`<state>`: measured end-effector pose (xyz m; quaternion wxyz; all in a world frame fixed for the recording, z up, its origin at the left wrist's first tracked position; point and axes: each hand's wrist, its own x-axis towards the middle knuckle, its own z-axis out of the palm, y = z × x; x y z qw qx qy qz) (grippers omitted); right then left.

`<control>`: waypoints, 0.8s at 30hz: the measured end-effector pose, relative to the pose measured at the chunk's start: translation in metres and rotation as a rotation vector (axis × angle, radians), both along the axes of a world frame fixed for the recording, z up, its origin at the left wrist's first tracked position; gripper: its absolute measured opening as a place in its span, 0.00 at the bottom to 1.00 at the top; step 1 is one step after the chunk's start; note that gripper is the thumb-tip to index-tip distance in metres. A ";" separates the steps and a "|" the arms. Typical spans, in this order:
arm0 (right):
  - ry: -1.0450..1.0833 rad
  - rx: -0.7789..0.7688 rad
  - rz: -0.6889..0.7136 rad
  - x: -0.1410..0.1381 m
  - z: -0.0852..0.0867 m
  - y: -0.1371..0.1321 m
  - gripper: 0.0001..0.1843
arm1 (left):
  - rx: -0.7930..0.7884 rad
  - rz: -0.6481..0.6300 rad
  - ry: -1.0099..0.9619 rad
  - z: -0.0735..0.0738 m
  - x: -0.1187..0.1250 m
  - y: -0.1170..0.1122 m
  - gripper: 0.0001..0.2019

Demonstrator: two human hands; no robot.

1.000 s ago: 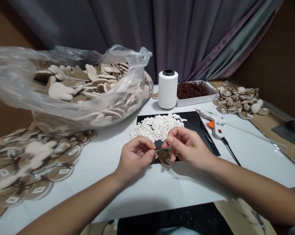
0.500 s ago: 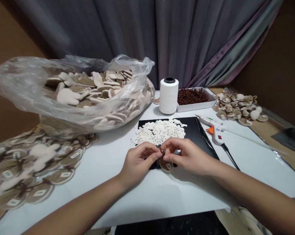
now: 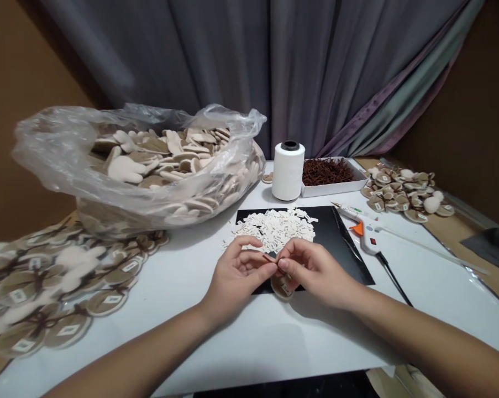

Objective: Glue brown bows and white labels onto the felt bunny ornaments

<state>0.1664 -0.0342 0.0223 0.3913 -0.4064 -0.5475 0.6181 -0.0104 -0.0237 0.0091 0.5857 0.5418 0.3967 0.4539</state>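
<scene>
In the head view both hands meet over the front edge of a black sheet (image 3: pixel 348 262). My right hand (image 3: pixel 318 272) pinches a thin brown ribbon (image 3: pixel 268 258) between thumb and forefinger. Thumb and fingers of my left hand (image 3: pixel 236 281) close on the same ribbon, its forefinger lifted a little. Below the fingertips hangs a brown felt piece (image 3: pixel 281 288) with a pale edge and a small label, partly hidden by the right fingers. Right behind the hands lies a heap of small white labels (image 3: pixel 274 226).
A clear plastic bag (image 3: pixel 120 202) full of felt pieces stands left, with labelled felt pieces (image 3: pixel 67 331) before it. Behind are a white thread spool (image 3: pixel 289 174) and a box of brown bows (image 3: pixel 329 172). A glue gun (image 3: pixel 369 235) and more felt pieces (image 3: pixel 406 190) lie right.
The left forefinger has lifted from the pinch and the left fingers have spread somewhat. A ribbon end now shows between the hands. The whole view has shifted slightly.
</scene>
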 end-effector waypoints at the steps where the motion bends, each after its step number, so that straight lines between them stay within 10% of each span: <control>1: 0.049 -0.024 0.003 -0.002 -0.001 -0.001 0.11 | 0.003 0.018 -0.006 0.000 0.000 0.000 0.18; 9: 0.153 -0.105 -0.007 0.000 -0.002 0.006 0.16 | 0.031 0.006 0.063 0.000 0.002 -0.002 0.21; 17: -0.090 -0.162 0.360 0.039 0.000 0.031 0.13 | 0.354 -0.235 0.820 -0.002 -0.002 0.005 0.19; 24: -0.192 -0.121 0.371 0.034 -0.015 0.035 0.04 | 0.347 -0.282 0.948 -0.006 0.001 0.006 0.19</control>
